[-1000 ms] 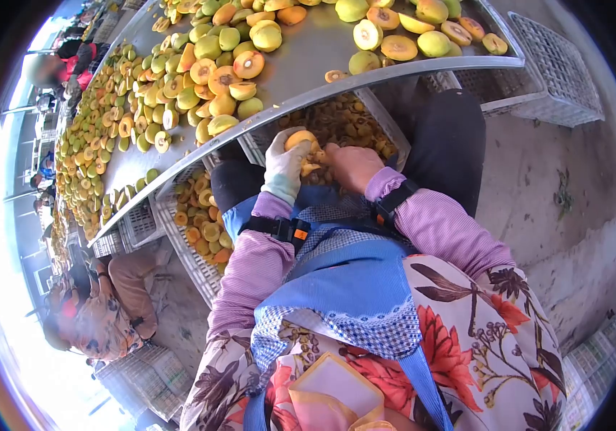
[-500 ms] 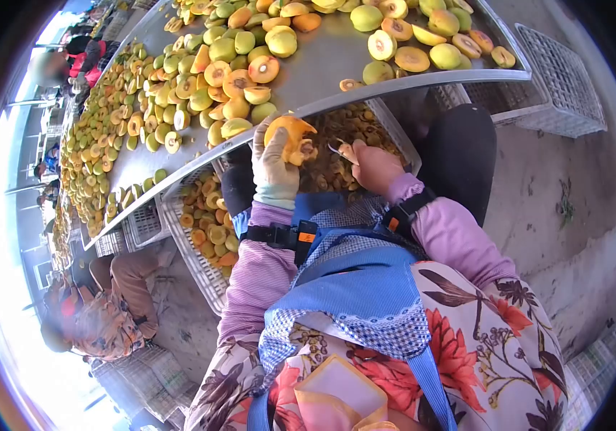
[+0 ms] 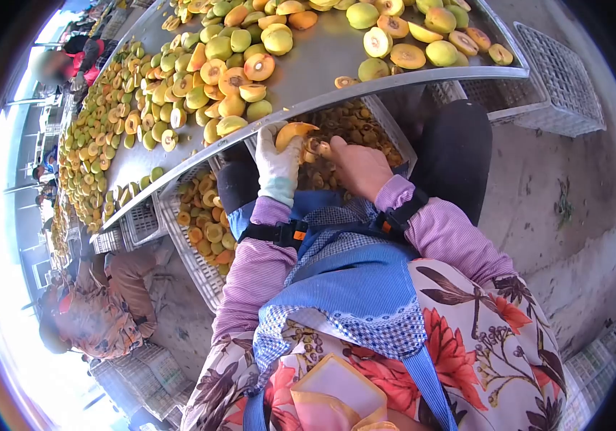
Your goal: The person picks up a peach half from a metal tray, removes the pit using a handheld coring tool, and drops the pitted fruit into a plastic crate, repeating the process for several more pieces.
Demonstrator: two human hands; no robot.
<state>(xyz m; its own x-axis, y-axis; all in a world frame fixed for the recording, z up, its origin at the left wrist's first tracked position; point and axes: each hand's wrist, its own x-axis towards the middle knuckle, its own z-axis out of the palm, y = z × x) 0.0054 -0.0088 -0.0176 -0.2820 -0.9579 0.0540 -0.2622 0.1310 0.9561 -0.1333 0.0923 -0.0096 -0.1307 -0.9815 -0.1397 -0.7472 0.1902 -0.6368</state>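
Note:
My left hand (image 3: 276,164), in a pale glove, holds a cut orange fruit (image 3: 294,134) just below the table edge. Bare and closed, my right hand (image 3: 360,167) is at the fruit's right side; its fingers are wrapped round a small tool that is mostly hidden. Brown-orange flesh or a pit shows between the two hands. Under them sits a crate of pits and scraps (image 3: 355,122). Halved yellow-green fruits (image 3: 232,81) lie on the metal table (image 3: 301,72) in front.
A white crate of fruit halves (image 3: 204,226) stands left of my knees. An empty-looking crate (image 3: 563,79) is at the right. At the lower left a co-worker (image 3: 107,316) sits by stacked crates (image 3: 146,373). Another person (image 3: 81,61) is at the far left.
The right hand, apart from the fruit half a second ago, has moved left and is back against it. The left hand has turned the fruit and lowered slightly.

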